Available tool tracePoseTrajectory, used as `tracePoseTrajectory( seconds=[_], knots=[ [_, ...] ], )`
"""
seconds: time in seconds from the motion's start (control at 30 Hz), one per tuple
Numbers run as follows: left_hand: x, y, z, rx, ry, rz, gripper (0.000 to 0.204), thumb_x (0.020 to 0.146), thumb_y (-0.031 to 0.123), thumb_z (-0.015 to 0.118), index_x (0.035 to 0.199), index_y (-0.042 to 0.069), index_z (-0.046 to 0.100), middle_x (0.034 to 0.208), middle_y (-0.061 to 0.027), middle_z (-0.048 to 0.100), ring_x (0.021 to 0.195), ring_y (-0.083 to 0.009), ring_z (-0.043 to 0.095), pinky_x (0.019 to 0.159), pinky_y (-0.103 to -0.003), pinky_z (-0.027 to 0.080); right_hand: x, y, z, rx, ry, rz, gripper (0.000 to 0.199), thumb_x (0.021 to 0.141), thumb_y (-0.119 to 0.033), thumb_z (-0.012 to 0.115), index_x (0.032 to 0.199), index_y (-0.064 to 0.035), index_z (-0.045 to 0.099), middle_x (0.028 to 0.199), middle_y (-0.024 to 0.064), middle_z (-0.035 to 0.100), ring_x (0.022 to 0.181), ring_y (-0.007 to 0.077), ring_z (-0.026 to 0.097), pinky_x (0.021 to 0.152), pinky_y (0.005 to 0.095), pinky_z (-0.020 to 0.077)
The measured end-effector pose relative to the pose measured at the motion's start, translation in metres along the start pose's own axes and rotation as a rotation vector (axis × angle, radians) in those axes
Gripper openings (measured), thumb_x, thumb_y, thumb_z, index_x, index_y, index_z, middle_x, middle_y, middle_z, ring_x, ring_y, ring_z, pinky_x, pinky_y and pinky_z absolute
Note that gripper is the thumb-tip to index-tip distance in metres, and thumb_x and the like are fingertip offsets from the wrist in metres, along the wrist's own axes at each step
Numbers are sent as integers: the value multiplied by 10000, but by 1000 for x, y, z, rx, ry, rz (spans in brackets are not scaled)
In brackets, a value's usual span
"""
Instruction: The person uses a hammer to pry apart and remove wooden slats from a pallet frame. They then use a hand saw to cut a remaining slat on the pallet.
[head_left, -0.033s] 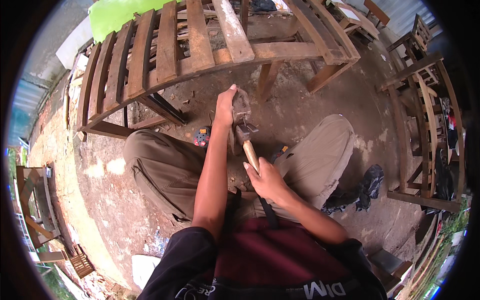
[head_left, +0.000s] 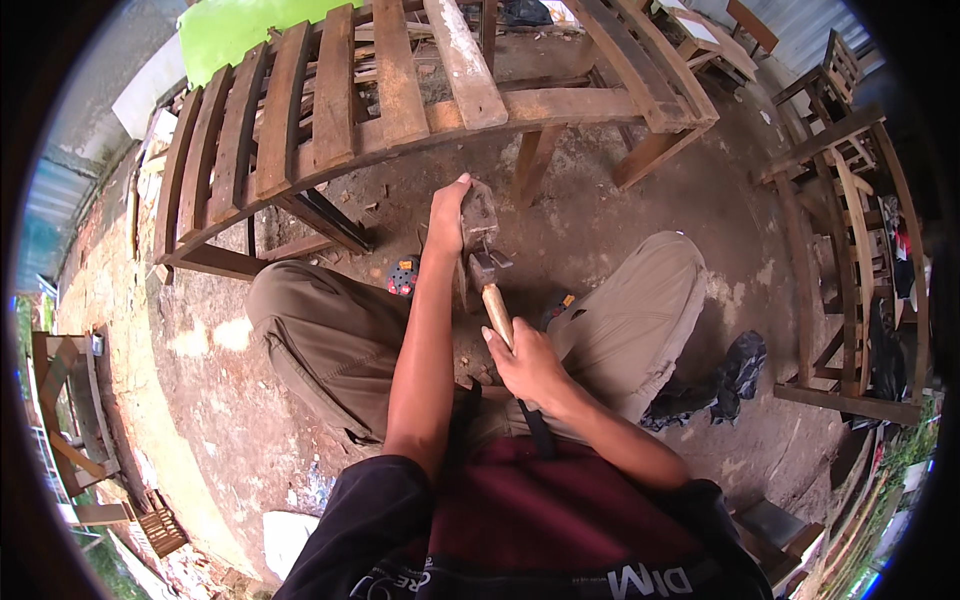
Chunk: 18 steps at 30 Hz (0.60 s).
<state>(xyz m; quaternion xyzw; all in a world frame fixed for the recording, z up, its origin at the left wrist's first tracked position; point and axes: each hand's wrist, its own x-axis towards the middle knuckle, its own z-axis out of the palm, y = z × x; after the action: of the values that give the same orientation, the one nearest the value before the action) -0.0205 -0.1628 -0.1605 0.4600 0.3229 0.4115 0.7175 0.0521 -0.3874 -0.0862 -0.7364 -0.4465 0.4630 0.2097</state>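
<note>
My left hand (head_left: 447,218) is closed around a worn brown piece of wood (head_left: 481,215), its thumb at the top edge. Between my knees, the wood stands off the floor, and its lower part is partly hidden by my arm and the tool. My right hand (head_left: 527,362) grips the pale wooden handle of a claw hammer (head_left: 496,310). The dark metal head of the hammer is right by the near end of the wood; whether they touch I cannot tell. Beneath my legs, two dark clogs with coloured dots show in part.
A slatted wooden bench (head_left: 390,125) spans the floor ahead of me. Wooden frames (head_left: 850,280) stand at the right, near a crumpled black plastic bag (head_left: 738,370). More timber furniture (head_left: 75,410) stands at the far left. A white item (head_left: 288,540) lies beside my left sleeve.
My right hand and the hammer have shifted slightly left and toward me. My left hand with the wood has moved barely left.
</note>
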Motion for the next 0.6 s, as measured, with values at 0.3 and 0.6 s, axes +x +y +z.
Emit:
tracePoseTrajectory(
  seconds=[0.3, 0.6],
  knots=[
    [-16, -8, 24, 103, -143, 90, 464, 955, 364, 466, 843, -35, 674, 719, -64, 633, 637, -151, 581, 604, -306, 459, -11, 44, 16, -101, 126, -99, 400, 1001, -313, 593, 981, 76, 503, 696, 251, 642, 560, 369, 669, 547, 472, 517],
    [-1, -12, 29, 66, -49, 127, 392, 963, 290, 497, 819, -41, 650, 718, -36, 615, 688, -137, 540, 665, -314, 426, 5, 48, 31, -14, 235, -14, 341, 968, -263, 624, 1024, 46, 491, 818, 342, 626, 854, 544, 618, 701, 572, 477]
  ],
)
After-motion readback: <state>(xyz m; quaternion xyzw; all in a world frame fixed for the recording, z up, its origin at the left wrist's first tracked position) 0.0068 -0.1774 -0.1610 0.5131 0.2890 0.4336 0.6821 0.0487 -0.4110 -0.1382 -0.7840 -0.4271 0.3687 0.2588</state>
